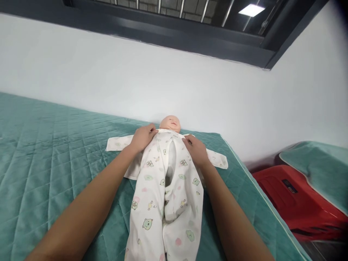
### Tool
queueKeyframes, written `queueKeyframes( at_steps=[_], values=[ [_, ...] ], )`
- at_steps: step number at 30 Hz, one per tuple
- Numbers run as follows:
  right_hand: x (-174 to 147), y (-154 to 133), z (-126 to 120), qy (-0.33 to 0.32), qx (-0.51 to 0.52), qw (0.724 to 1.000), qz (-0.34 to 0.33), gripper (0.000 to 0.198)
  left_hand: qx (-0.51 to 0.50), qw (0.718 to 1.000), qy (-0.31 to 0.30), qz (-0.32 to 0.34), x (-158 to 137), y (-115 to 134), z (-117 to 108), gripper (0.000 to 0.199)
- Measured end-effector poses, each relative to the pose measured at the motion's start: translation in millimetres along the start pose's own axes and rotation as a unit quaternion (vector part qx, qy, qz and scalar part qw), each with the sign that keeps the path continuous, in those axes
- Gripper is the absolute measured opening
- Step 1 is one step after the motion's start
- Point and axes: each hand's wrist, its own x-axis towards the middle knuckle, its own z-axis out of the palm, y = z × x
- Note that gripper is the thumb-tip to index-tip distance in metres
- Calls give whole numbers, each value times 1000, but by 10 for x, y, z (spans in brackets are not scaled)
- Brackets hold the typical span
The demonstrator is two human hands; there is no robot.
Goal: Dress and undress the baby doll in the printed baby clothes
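Observation:
A baby doll (170, 123) lies on its back on a green quilted bedspread, with its head near the wall. Long white printed sleeves of a baby shirt (217, 159) stretch out to both sides of it. Over the doll's body lie white baby pants (148, 214) with bear prints and an open slit at the crotch, the legs reaching toward me. My left hand (143, 138) is closed on the left side of the waistband, close to the doll's head. On the other side, my right hand (196, 148) grips the waistband's right edge. Most of the doll's body is hidden under the cloth.
The green bedspread (54, 156) reaches to a white wall (108, 76) at the back. Above is a dark-framed window (174, 29) with metal bars. Right of the bed's edge stands a red plastic chair or stool (293, 195), with green cloth (318, 163) over part of it.

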Motion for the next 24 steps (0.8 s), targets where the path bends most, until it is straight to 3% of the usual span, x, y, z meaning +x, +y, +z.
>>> queueKeyframes(
  at_steps=[3,7,10,13,17,24],
  values=[
    [40,7,49,21,-26,999,42,31,47,999,11,-26,52,-12,73,24],
    [-16,-3,90,58,23,996,56,26,33,999,11,-22,-5,8,95,27],
    [-121,-25,69,54,79,995,-16,30,36,998,8,49,-123,27,61,32],
    [-214,-14,46,31,107,989,-100,36,125,986,-16,108,-252,12,29,44],
    [-343,65,65,31,101,990,-96,40,177,976,-7,125,-435,-109,50,57],
    [-1103,-125,-45,14,44,995,-89,42,159,978,40,126,-1020,-259,104,55]
  ],
)
